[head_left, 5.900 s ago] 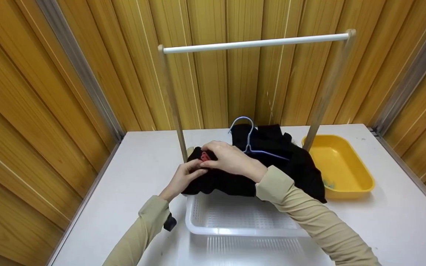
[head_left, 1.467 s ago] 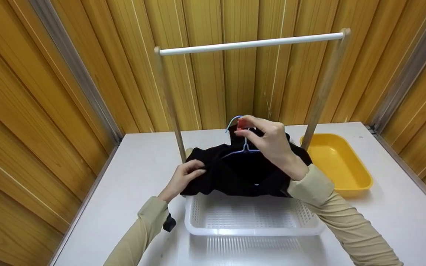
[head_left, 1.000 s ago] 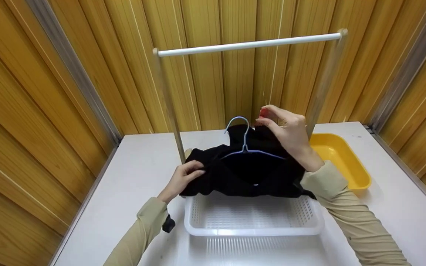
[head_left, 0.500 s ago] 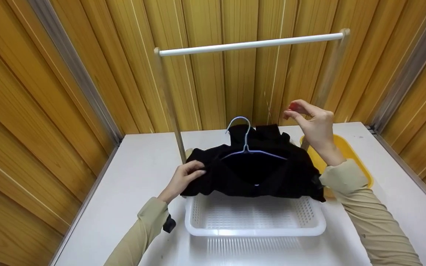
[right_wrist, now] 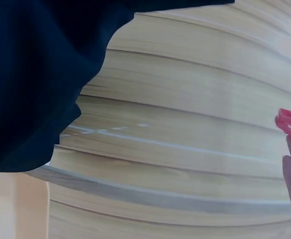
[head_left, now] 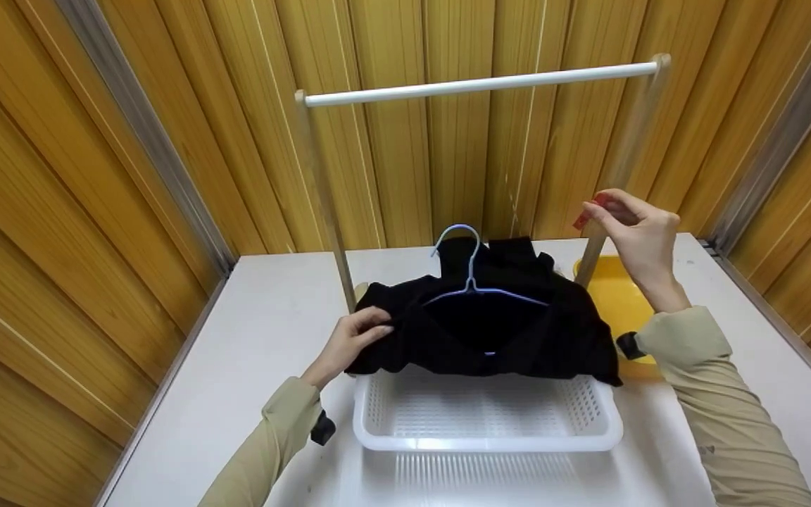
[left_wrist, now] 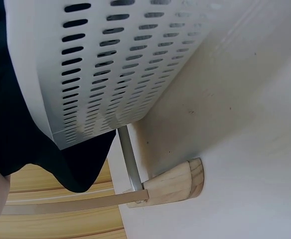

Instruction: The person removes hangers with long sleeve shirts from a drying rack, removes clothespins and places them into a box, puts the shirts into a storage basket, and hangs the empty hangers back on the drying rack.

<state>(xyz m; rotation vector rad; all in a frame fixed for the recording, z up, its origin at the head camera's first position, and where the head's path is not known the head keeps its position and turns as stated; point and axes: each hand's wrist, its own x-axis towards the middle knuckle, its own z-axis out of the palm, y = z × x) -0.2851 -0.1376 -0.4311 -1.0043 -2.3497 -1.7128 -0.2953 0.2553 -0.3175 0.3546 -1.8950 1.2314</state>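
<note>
A black shirt [head_left: 419,345] lies spread over the back of a white basket, its open neck facing up. Inside the neckline sits a blue wire hanger [head_left: 471,284], its hook standing up. At the shirt's left shoulder, my left hand [head_left: 349,341] pinches the cloth between thumb and fingers. My right hand [head_left: 641,236] is raised in front of the rack's right post, holding a small red clothespin [head_left: 580,220] between thumb and fingertips. That clothespin also shows at the right edge of the right wrist view, well apart from the shirt.
The white perforated basket [head_left: 486,443] stands in front on the white table [head_left: 272,310]. A rack with a white bar [head_left: 483,86] rises behind the shirt; its wooden foot [left_wrist: 173,184] appears in the left wrist view. A yellow tray [head_left: 610,289] sits at right, partly behind my right arm. Wood-patterned walls enclose the table.
My right hand has taken the red clothespin from the shirt's left shoulder area, moving across to the right and up. My left hand has stayed on the cloth.
</note>
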